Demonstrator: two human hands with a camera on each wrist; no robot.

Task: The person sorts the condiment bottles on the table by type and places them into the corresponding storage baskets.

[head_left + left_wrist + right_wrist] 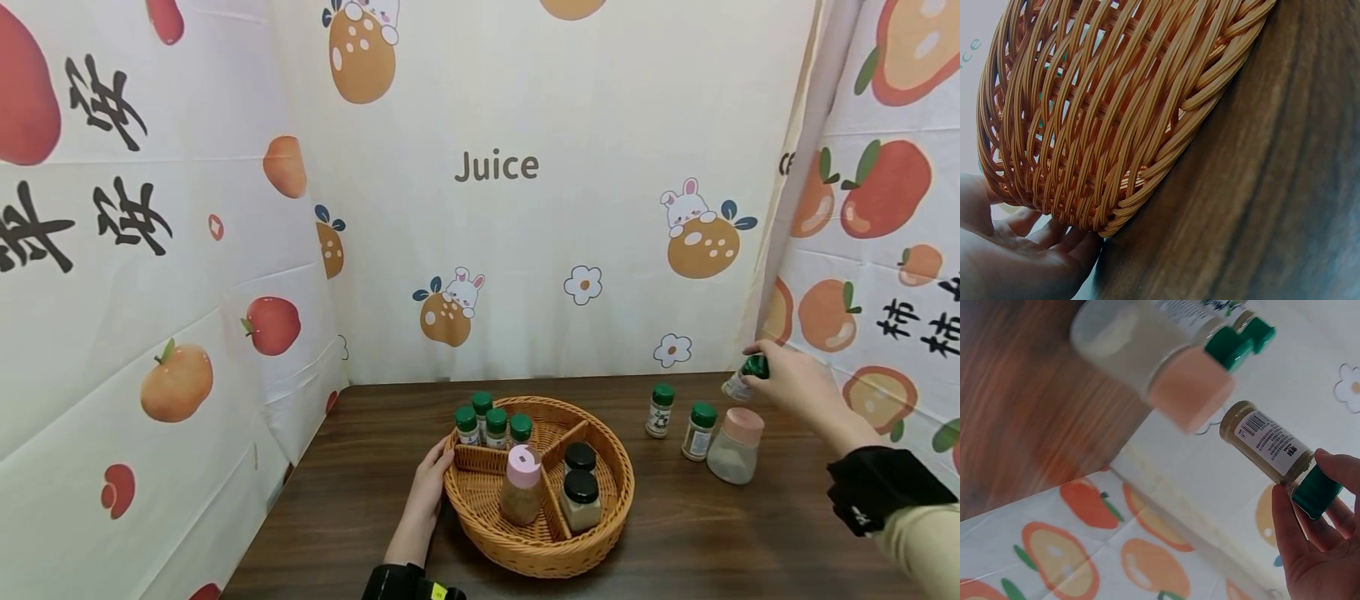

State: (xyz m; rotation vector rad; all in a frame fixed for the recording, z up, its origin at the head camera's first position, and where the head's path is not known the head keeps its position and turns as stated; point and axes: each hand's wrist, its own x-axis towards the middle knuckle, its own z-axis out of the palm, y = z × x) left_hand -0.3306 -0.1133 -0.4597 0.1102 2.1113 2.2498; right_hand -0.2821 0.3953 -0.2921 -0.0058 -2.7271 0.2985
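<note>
Green-capped spice jar (1275, 449) is pinched by its cap in R hand (797, 385), lifted off table (712, 533) near back-right corner, w/ wicker basket (600, 533) apparently steadied by L hand's (429, 492) straight fingers pressed flat to its wall.

1. The word "Juice" stands in brown letters on the back curtain (525, 250).
2. Large black Chinese characters run down the left curtain (112, 275); more stand at the edge of the right curtain (885, 275), cut off by the frame.
3. The spice jar (1272, 445) pinched in the right hand (1319, 550) bears a white label with a barcode and small print, too fine to read.
</note>
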